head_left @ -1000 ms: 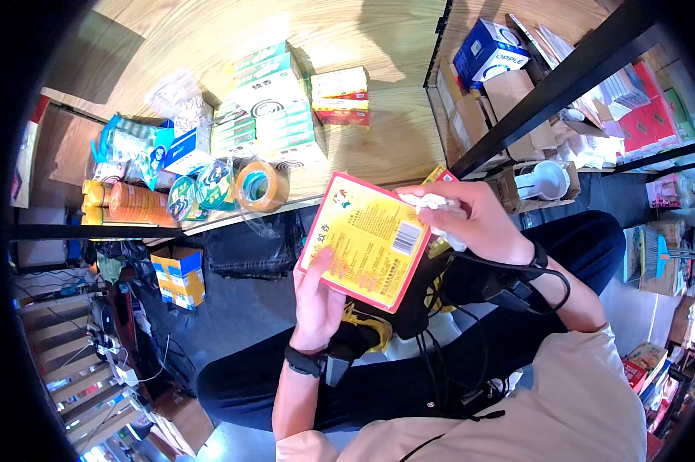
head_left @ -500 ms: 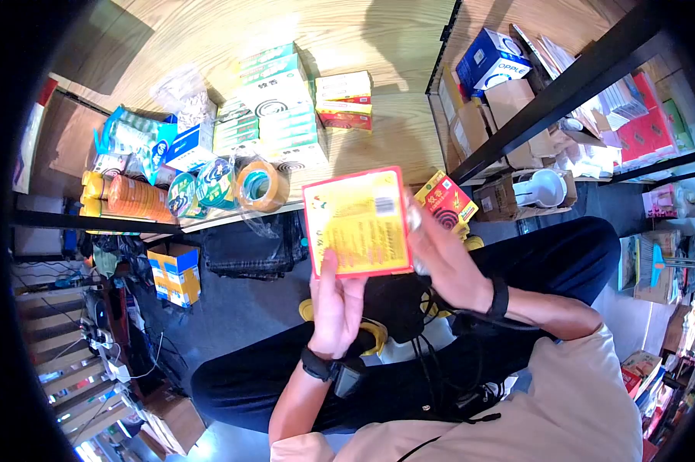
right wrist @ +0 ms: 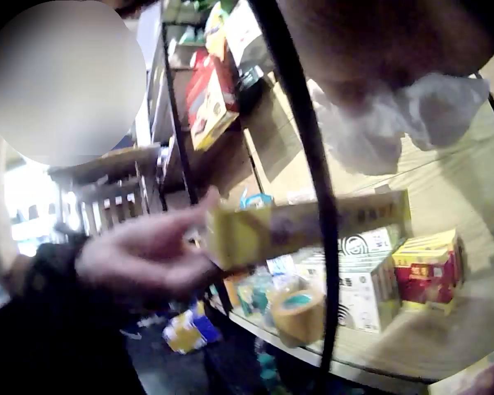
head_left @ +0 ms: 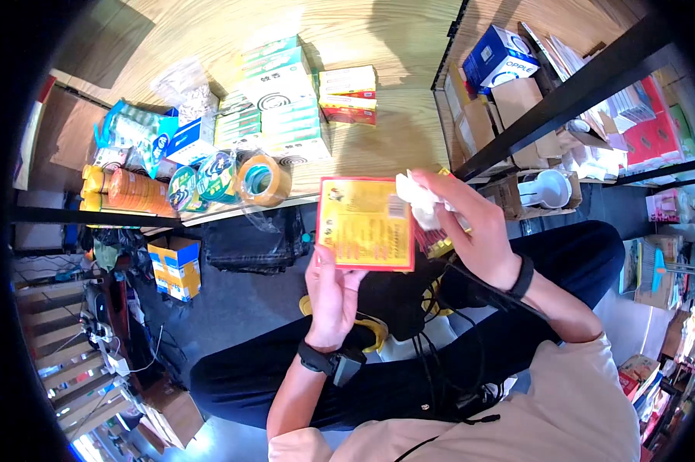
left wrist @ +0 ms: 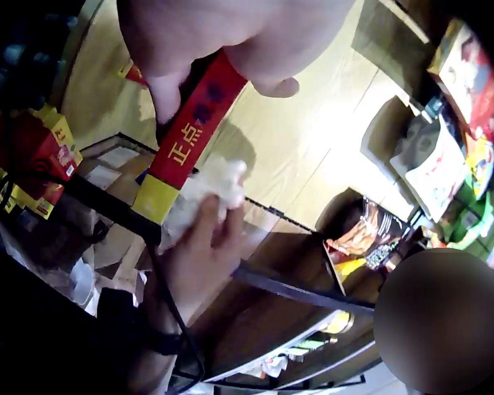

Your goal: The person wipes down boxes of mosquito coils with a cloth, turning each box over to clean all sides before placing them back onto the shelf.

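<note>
A flat yellow box with a red border (head_left: 363,223) is gripped at its lower left corner by my left hand (head_left: 334,300), thumb on the printed face. My right hand (head_left: 478,231) pinches a crumpled white tissue (head_left: 421,202) at the box's right edge. In the left wrist view the box's narrow red side (left wrist: 199,123) faces the camera, with the tissue (left wrist: 202,193) beside its yellow end. The right wrist view shows the box (right wrist: 313,224) edge-on and the tissue (right wrist: 395,123) below my right hand.
Green-white boxes (head_left: 282,100), small red-yellow boxes (head_left: 349,94) and a tape roll (head_left: 263,181) stand on the wooden shelf (head_left: 394,146). A black shelf post (head_left: 547,96) slants at the right. Another red-yellow box (right wrist: 428,271) shows in the right wrist view.
The box has turned from a tilt to nearly upright and shifted slightly right since the last frame. My right hand with the tissue has moved up along its right edge.
</note>
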The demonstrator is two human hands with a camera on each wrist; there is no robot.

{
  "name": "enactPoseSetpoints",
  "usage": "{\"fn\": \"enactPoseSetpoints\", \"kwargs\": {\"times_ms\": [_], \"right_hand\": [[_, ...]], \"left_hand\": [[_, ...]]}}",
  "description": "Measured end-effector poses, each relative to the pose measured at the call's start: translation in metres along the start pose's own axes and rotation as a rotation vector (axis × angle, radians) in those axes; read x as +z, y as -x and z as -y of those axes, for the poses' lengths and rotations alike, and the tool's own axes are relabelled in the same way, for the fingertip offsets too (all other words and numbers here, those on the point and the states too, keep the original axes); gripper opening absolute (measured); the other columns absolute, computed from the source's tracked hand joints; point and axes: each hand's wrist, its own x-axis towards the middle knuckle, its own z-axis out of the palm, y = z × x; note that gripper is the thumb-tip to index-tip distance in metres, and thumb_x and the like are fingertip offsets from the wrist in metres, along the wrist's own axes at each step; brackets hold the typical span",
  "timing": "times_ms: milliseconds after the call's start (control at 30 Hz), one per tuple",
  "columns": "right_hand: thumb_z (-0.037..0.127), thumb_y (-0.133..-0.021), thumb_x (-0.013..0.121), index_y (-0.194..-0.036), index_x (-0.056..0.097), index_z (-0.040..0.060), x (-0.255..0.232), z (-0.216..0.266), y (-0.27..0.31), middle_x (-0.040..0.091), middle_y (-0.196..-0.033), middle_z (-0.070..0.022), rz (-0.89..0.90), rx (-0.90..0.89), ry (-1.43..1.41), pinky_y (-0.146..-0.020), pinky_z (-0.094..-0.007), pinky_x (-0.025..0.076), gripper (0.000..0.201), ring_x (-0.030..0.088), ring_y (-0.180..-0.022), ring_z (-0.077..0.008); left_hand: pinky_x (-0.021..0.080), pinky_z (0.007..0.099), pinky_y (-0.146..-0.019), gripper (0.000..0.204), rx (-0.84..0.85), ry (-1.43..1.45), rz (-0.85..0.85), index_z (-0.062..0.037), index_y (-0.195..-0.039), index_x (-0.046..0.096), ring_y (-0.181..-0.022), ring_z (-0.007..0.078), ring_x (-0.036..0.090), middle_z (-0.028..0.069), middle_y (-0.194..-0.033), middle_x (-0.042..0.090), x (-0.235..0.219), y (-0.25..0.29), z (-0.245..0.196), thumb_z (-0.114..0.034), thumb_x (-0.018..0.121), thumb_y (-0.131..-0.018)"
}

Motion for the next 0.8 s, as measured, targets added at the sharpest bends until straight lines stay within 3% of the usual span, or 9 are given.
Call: {"fn": "enactPoseSetpoints", "kwargs": {"times_ms": [67,167,300,533,600,667,733,767,800], "right_hand": [[-0.003,-0.091,0.057,-0.141,0.054,0.0044,0.011,-0.013,0.003,0.060,-0.139,-0.0164,0.070,-0.123,0.253,-0.109,-0.0457,0.046,0.051,0.058,-0.129,-0.0336],[0.010,-0.095,0.054,-0.151,0.045,0.0077,0.037,-0.004,0.032,0.050,-0.151,-0.0157,0.285,-0.148,0.321,-0.122,-0.0519,0.030,0.056,0.045,-0.144,-0.0299],[0.012,-0.096,0.051,-0.154,0.039,0.0050,0.054,0.016,0.049,0.040,-0.158,-0.0186,0.455,-0.220,0.221,-0.123,-0.0505,0.028,0.060,0.037,-0.148,-0.0316],[0.011,-0.098,0.054,-0.155,0.040,0.0087,0.053,-0.007,0.025,0.039,-0.159,-0.0165,0.283,-0.104,0.133,-0.123,-0.0506,0.027,0.059,0.035,-0.150,-0.0318],[0.012,-0.098,0.050,-0.156,0.037,0.0086,0.059,0.007,0.035,0.038,-0.159,-0.0165,0.432,-0.297,0.163,-0.125,-0.0485,0.026,0.060,0.033,-0.151,-0.0305],[0.011,-0.099,0.050,-0.154,0.040,0.0077,0.055,0.008,0.031,0.041,-0.158,-0.0170,0.429,-0.309,0.124,-0.124,-0.0471,0.028,0.057,0.035,-0.150,-0.0309],[0.011,-0.097,0.053,-0.152,0.042,0.0051,0.044,-0.006,0.021,0.043,-0.155,-0.0179,0.333,-0.262,0.149,-0.124,-0.0454,0.030,0.056,0.037,-0.148,-0.0316],[0.011,-0.096,0.056,-0.149,0.045,0.0049,0.043,-0.018,0.016,0.042,-0.156,-0.0195,0.221,-0.203,0.207,-0.120,-0.0441,0.035,0.055,0.041,-0.146,-0.0333],[0.009,-0.098,0.058,-0.147,0.048,0.0023,0.035,-0.023,0.006,0.055,-0.146,-0.0201,0.115,-0.152,0.142,-0.113,-0.0446,0.044,0.050,0.054,-0.134,-0.0359]], "left_hand": [[0.056,0.0452,-0.101,0.055,-0.014,0.051,0.069,0.0006,-0.144,0.044,-0.121,0.0273,0.064,0.0151,-0.139,0.059,-0.001,0.006,0.012,-0.039,0.051,-0.106],[0.059,0.0404,-0.096,0.053,0.056,-0.007,0.123,0.0012,-0.142,0.046,-0.118,0.0232,0.065,0.0128,-0.136,0.061,0.005,0.009,0.018,-0.036,0.056,-0.105],[0.056,0.0377,-0.100,0.056,0.031,-0.183,0.080,0.0022,-0.144,0.045,-0.120,0.0213,0.064,0.0130,-0.137,0.060,-0.020,0.008,0.032,-0.034,0.059,-0.104],[0.060,0.0341,-0.091,0.045,0.090,-0.266,0.156,0.0047,-0.144,0.044,-0.113,0.0206,0.067,0.0162,-0.134,0.060,-0.016,0.012,0.041,-0.020,0.053,-0.107],[0.060,0.0321,-0.089,0.047,0.097,-0.323,0.165,0.0062,-0.143,0.044,-0.110,0.0192,0.067,0.0155,-0.133,0.060,-0.024,0.012,0.044,-0.020,0.056,-0.106],[0.059,0.0314,-0.090,0.051,0.094,-0.339,0.178,0.0066,-0.143,0.044,-0.109,0.0180,0.066,0.0139,-0.132,0.061,-0.024,0.014,0.043,-0.023,0.060,-0.105],[0.054,0.0219,-0.077,0.049,0.122,-0.245,0.085,0.0051,-0.135,0.054,-0.097,0.0076,0.064,0.0047,-0.114,0.066,-0.003,0.018,0.028,-0.028,0.067,-0.101],[0.051,0.0216,-0.080,0.047,0.111,-0.203,0.125,0.0056,-0.136,0.053,-0.099,0.0075,0.063,0.0047,-0.113,0.067,-0.009,0.015,0.026,-0.024,0.067,-0.102],[0.051,0.0240,-0.086,0.044,0.119,-0.158,0.108,0.0058,-0.136,0.053,-0.100,0.0082,0.063,0.0048,-0.112,0.069,-0.001,0.015,0.018,-0.013,0.068,-0.099]]}}
